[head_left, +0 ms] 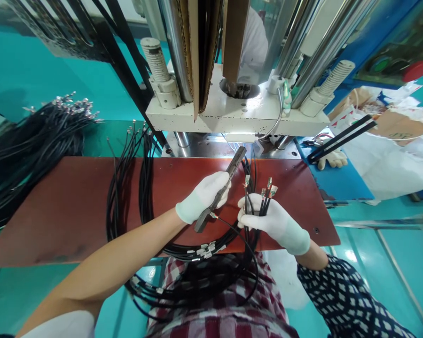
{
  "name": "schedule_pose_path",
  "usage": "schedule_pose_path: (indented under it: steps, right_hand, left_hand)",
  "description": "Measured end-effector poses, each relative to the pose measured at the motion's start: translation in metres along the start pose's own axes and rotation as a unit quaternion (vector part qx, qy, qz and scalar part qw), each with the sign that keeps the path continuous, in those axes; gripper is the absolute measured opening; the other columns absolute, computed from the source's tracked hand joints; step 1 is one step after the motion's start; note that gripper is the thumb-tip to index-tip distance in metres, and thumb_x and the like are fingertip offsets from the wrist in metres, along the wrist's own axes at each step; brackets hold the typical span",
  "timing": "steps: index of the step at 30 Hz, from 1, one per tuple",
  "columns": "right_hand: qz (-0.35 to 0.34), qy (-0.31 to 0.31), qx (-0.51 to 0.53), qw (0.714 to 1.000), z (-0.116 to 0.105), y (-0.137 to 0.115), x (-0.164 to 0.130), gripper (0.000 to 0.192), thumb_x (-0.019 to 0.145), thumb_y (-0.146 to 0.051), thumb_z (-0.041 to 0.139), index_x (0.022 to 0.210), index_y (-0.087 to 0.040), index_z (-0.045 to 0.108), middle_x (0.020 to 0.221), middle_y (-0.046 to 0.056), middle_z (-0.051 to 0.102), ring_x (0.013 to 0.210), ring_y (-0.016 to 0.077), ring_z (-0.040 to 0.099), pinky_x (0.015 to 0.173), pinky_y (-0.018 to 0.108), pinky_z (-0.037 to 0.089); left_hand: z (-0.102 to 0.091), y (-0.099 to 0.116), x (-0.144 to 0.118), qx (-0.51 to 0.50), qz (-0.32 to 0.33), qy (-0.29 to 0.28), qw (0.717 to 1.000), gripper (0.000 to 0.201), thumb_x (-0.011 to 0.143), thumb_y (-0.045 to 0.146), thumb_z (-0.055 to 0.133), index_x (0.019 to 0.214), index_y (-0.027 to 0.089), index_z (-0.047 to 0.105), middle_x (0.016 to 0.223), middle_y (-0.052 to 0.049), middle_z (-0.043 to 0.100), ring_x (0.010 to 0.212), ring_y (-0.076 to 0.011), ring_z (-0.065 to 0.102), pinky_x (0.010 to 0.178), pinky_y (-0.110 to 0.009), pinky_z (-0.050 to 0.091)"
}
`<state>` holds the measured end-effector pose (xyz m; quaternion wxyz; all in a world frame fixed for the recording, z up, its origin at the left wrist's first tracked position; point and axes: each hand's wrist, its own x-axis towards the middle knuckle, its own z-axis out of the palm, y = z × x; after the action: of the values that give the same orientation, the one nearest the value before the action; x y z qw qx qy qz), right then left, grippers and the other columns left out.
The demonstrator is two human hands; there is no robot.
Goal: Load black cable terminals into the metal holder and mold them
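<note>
Left hand (203, 195) clenched round a dark bar-shaped tool (220, 195), tip toward 1 o'clock. Right hand (268, 219) grips a bunch of black cables (259, 199) w/ metal terminals up (four or so) — over the brown board (74, 202). Looks mid-loading; next needs one terminal lined up w/ the tool's slot.

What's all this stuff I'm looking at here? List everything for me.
dark bar-shaped tool: one, grey-black, gripped in the left hand
cable ends with metal tips: a few, black, bunched in the right hand
looped cables: many, black, over the lap
cable pile: many, black, far left
board: one, reddish-brown, in front of the person
press machine: one, white base, behind the board
another person's gloved hand: one, white, right of the machine
left hand: white glove
right hand: white glove
</note>
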<state>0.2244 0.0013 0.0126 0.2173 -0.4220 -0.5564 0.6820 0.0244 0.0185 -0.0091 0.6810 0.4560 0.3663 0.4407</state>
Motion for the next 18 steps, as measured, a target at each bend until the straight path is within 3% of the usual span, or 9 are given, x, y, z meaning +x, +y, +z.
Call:
schedule_pose_path:
  steps: [4, 11, 16, 18]
  right_hand:
    - [0.039, -0.031, 0.090, 0.995, 0.002, 0.007, 0.004, 0.019, 0.078, -0.027, 0.074, 0.088, -0.013, 0.066, 0.083, 0.005, 0.070, 0.077, 0.0157, 0.067, 0.075, 0.029, 0.053]
    - [0.070, -0.115, 0.215, 0.967, -0.006, 0.013, 0.000, 0.036, 0.080, -0.034, 0.076, 0.110, -0.014, 0.070, 0.100, 0.010, 0.073, 0.092, 0.0200, 0.069, 0.090, 0.038, 0.053]
    - [0.051, -0.129, 0.196, 0.971, -0.007, 0.014, 0.000, 0.042, 0.082, -0.032, 0.074, 0.119, -0.013, 0.066, 0.083, 0.004, 0.069, 0.077, 0.0133, 0.065, 0.082, 0.032, 0.052]
    - [0.054, -0.123, 0.191, 0.972, -0.006, 0.016, 0.002, 0.035, 0.081, -0.029, 0.074, 0.111, -0.012, 0.066, 0.075, 0.002, 0.068, 0.071, 0.0133, 0.065, 0.076, 0.031, 0.052]
  left_hand:
    - [0.001, 0.000, -0.001, 0.014, -0.005, -0.006, 1.000, 0.040, 0.096, 0.052, 0.045, 0.075, 0.018, 0.045, 0.058, 0.005, 0.039, 0.046, -0.0063, 0.035, 0.044, -0.021, 0.028]
    - [0.003, 0.003, -0.003, 0.018, -0.016, -0.012, 1.000, 0.042, 0.096, 0.055, 0.044, 0.075, 0.018, 0.045, 0.057, 0.005, 0.038, 0.045, -0.0066, 0.034, 0.043, -0.021, 0.027]
    - [0.001, 0.001, -0.004, 0.028, -0.014, -0.016, 0.999, 0.042, 0.096, 0.054, 0.042, 0.076, 0.018, 0.046, 0.055, 0.005, 0.041, 0.045, -0.0070, 0.037, 0.045, -0.021, 0.028]
    - [-0.001, -0.001, -0.003, 0.023, -0.013, -0.017, 1.000, 0.041, 0.097, 0.053, 0.042, 0.077, 0.018, 0.046, 0.055, 0.005, 0.042, 0.045, -0.0070, 0.038, 0.045, -0.021, 0.028]
